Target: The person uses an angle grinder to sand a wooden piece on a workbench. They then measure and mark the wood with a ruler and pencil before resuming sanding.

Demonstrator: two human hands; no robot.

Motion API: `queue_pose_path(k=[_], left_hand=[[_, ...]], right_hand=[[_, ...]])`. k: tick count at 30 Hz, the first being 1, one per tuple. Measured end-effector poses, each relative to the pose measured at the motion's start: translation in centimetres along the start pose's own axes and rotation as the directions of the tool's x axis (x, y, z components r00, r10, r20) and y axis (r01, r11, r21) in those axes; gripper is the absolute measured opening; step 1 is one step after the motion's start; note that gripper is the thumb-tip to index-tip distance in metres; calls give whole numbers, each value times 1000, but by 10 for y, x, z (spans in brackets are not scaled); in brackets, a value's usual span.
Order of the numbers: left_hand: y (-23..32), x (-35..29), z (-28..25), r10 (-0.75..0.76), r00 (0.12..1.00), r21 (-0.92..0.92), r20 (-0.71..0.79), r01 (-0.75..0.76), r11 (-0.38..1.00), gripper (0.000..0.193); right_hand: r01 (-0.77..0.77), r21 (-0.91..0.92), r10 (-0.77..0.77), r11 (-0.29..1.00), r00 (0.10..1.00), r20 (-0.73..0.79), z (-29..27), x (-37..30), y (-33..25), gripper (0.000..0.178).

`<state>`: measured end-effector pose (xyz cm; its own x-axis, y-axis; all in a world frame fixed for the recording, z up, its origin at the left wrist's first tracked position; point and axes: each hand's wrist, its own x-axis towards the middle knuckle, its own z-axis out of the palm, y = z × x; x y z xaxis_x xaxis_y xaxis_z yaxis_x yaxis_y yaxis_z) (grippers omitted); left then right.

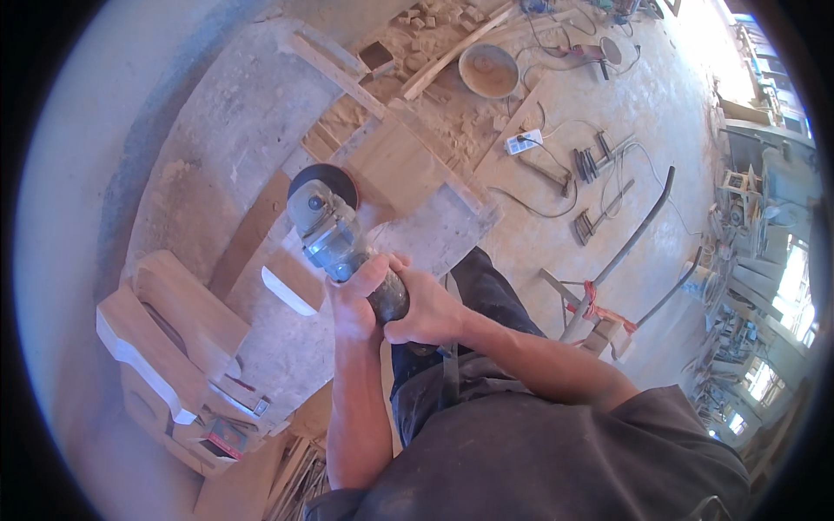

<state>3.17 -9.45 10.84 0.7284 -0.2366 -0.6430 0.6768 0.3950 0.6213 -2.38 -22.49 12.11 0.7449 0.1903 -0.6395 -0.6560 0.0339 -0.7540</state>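
Note:
Both of my hands are wrapped round an angle grinder (334, 246). My left hand (352, 300) grips the middle of its body, thumb over the top. My right hand (427, 304) closes round the dark rear part. The grinder's round dark disc (349, 184) sits over the left edge of a flat wooden board (400, 169) on the dusty workbench (221, 113); whether it touches the board I cannot tell. Just left of my left hand lies a wooden piece with a pale curved edge (291, 288).
Shaped wooden parts (178, 326) are stacked at the bench's left end, beside a small red box (222, 440). Right of the bench, the floor holds a white power strip (524, 141), cords, clamps (591, 161), a round basin (488, 71) and a two-handled cart (591, 304).

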Motion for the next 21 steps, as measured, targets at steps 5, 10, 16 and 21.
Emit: queue_pose_path(k=[5, 10, 16, 21], left_hand=[[0, -7, -8, -10, 999, -8, -40, 10, 1000, 24], [3, -2, 5, 2, 1000, -7, 13, -2, 1000, 23], [-6, -3, -12, 30, 998, 2, 60, -30, 1000, 38], [-3, -6, 4, 40, 998, -15, 46, -39, 999, 27]], right_hand=[[17, 35, -17, 999, 1000, 3, 6, -1, -2, 77], [-49, 11, 49, 999, 999, 2, 0, -1, -1, 77], [51, -20, -51, 999, 999, -10, 2, -3, -2, 80], [60, 4, -60, 998, 997, -50, 2, -5, 12, 91]])
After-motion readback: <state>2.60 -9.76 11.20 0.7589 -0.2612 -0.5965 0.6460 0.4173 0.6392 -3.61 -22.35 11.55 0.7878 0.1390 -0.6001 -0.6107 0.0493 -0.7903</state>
